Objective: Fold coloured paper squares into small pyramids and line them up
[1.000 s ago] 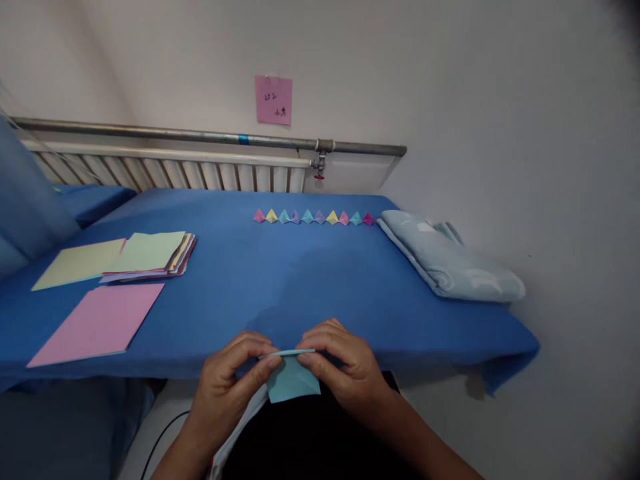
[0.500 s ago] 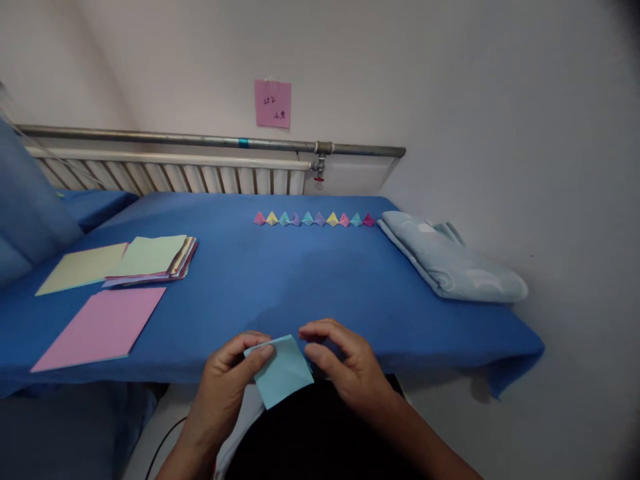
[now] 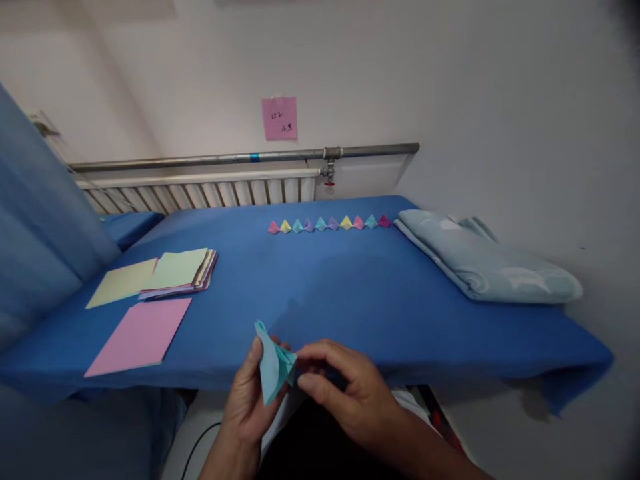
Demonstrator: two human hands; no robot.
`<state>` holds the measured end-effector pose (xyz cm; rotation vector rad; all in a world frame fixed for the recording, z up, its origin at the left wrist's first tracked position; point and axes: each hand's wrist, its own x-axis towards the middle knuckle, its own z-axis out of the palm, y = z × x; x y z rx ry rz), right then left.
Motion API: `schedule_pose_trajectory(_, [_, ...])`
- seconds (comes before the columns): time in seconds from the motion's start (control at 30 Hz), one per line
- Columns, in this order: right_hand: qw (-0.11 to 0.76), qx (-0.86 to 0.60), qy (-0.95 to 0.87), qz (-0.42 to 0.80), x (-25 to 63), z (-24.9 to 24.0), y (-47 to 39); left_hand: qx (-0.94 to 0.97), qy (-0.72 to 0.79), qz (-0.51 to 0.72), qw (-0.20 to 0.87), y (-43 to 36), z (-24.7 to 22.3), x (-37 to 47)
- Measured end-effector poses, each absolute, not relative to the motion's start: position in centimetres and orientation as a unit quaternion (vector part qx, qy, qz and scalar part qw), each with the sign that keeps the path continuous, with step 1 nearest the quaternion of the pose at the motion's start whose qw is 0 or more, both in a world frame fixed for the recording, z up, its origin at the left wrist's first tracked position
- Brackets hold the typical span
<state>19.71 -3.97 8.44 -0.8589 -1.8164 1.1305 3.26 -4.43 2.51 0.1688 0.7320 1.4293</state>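
A light-blue folded paper (image 3: 273, 370), its layers spread apart, is held by my left hand (image 3: 246, 393) near the table's front edge. The thumb presses on its near face and the fingers are behind it. At the paper's right corner is my right hand (image 3: 345, 380), thumb and forefinger a little apart; whether the fingertips touch the paper is unclear. Farther back on the blue cloth (image 3: 310, 267) lies a row of several small folded paper pieces (image 3: 321, 224) in pink, yellow, blue and purple.
On the left lie a stack of coloured sheets (image 3: 177, 270), yellow sheets (image 3: 123, 281) and pink sheets (image 3: 143, 337). A folded pale-blue blanket (image 3: 490, 263) lies at right. Behind are a radiator (image 3: 225, 192), a pipe (image 3: 200, 162) and a pink note (image 3: 279, 119) on the wall.
The paper has turned from a flat square facing me to a tilted, partly opened shape. Both hands have shifted with it, and the whole view has moved slightly.
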Motion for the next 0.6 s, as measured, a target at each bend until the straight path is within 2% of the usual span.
schedule_pose_trajectory(0.3, [0.369,-0.371,-0.707,0.476,17.7,7.5,-3.0,0.021,0.172,0.569,0.804,-3.9,2.9,3.3])
schedule_pose_trajectory(0.6, [0.364,-0.397,-0.707,0.458,16.9,6.8,-2.5,-0.078,0.275,0.612,0.737,-3.6,3.1,3.9])
